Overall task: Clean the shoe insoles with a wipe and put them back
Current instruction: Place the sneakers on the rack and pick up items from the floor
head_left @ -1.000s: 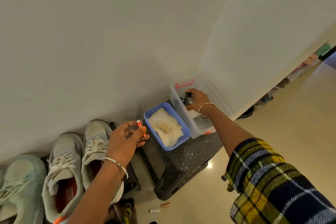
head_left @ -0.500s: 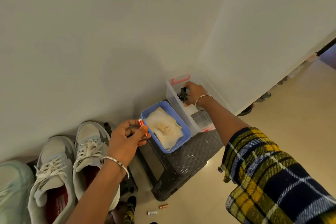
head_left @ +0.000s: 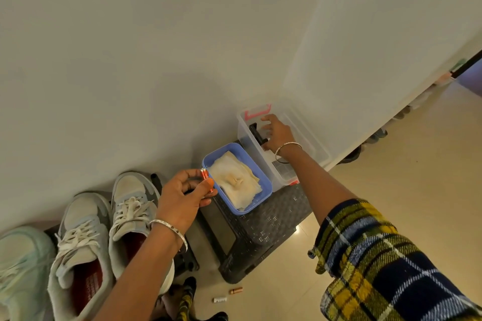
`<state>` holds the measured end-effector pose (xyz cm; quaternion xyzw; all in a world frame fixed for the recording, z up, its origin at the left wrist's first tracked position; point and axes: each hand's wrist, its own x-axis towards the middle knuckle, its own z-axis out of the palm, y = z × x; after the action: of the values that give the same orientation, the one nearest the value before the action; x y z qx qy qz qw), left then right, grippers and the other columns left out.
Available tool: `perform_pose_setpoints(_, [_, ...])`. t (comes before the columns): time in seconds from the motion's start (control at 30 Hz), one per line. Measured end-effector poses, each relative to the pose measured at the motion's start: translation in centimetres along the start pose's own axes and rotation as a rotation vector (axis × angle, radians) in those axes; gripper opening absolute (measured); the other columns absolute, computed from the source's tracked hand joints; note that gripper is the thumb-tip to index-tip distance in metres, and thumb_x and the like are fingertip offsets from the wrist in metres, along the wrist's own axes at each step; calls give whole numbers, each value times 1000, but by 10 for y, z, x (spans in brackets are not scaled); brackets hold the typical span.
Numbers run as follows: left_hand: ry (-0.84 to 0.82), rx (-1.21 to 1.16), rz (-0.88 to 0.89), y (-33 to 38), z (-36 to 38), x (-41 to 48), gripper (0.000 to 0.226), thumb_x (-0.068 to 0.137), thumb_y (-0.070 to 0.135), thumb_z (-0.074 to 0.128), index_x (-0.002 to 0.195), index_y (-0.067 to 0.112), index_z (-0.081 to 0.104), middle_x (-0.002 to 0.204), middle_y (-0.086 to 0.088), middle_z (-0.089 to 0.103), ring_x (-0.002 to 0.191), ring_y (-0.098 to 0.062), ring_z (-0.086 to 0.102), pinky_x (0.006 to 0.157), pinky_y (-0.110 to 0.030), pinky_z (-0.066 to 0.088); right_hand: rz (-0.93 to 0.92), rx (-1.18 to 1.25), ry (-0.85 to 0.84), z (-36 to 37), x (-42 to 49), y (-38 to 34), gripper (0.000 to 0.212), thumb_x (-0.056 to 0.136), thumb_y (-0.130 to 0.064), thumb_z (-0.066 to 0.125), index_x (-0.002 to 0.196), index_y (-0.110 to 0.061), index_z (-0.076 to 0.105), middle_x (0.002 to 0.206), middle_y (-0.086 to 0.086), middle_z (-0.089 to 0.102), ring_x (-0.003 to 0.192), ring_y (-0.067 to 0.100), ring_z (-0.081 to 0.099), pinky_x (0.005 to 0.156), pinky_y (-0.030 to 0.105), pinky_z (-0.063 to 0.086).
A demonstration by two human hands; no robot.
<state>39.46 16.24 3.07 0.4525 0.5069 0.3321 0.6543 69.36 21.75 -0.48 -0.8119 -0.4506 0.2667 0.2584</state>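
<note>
Two grey sneakers [head_left: 86, 237] with red insoles [head_left: 87, 288] stand against the wall at the lower left. Folded cream wipes [head_left: 234, 184] lie in a blue tray [head_left: 260, 199] on a dark woven stool [head_left: 268, 229]. My left hand [head_left: 182, 198] hovers beside the tray's left end and pinches small orange batteries [head_left: 206, 177]. My right hand [head_left: 277, 135] reaches into a clear plastic box [head_left: 307, 135] behind the tray, fingers spread over a black object [head_left: 257, 134] inside it.
A pale green shoe [head_left: 18, 266] sits at the far left. Two small batteries [head_left: 228, 294] lie on the tiled floor in front of the stool. The wall runs close behind everything, and more shoes [head_left: 375, 138] show under a white panel at right.
My right hand has slid further into the clear box and its fingers have loosened off the black object. My left hand stays beside the blue tray with the batteries.
</note>
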Motion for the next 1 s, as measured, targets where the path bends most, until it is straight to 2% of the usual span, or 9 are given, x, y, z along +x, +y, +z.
perform_pose_setpoints(0.13, [-5,67,47,4,2,-4,20,83,17,76,103,18,71,90,-4,75,83,-20,74,71,-31,61,-21,210,384,-21,-55,-28,35,76,3,74,107,-14,71,102,2,71,89,14,66,87,31,55])
perform_pose_setpoints(0.17, [-20,99,64,6,4,-7,21,83,17,77,103,19,72,90,-3,75,82,-19,74,69,-29,61,-46,275,416,-25,-81,-38,22,80,-4,74,98,-17,74,91,-2,73,80,9,66,82,28,56])
perform_pose_setpoints(0.23, [-65,176,111,9,9,-12,22,81,17,78,102,23,74,89,0,75,82,-14,73,69,-24,60,-110,367,306,-27,-135,-54,4,86,-20,75,86,-23,77,74,-4,72,66,7,64,69,26,56])
perform_pose_setpoints(0.33, [-138,315,205,13,17,-22,26,79,18,81,103,25,77,88,6,76,83,-7,71,76,-21,58,-139,508,21,-21,-195,-63,19,85,-34,74,92,-18,79,74,4,73,63,12,65,59,23,53])
perform_pose_setpoints(0.47, [-219,436,272,19,30,-37,26,77,18,82,102,21,77,87,10,75,81,1,69,72,-7,52,-127,585,-32,-16,-219,-53,28,83,-27,75,106,-10,76,87,4,76,75,18,72,66,22,55])
perform_pose_setpoints(0.7, [-246,427,259,20,41,-33,37,73,23,83,108,18,71,96,3,75,87,-8,72,79,-22,59,-60,608,-172,-32,-216,-51,20,87,-15,71,105,-6,75,93,10,76,87,25,74,80,33,60])
perform_pose_setpoints(0.83, [-96,353,268,17,40,-27,22,81,25,78,101,18,72,96,9,73,86,2,68,71,-11,55,23,552,88,-47,-180,-41,16,87,-10,72,102,-5,75,88,11,76,80,22,73,77,30,60])
perform_pose_setpoints(0.93, [-3,341,239,7,31,-16,7,87,25,74,94,23,72,91,7,74,84,-6,70,80,-30,60,185,563,321,-51,-130,-24,17,84,-4,75,98,3,71,82,15,74,71,22,73,73,32,61])
perform_pose_setpoints(1.0, [4,324,206,-1,26,-11,4,88,23,72,92,24,72,88,4,74,85,-12,71,83,-41,60,309,532,315,-41,-98,-17,12,80,0,78,89,1,69,80,17,73,68,24,73,71,35,62])
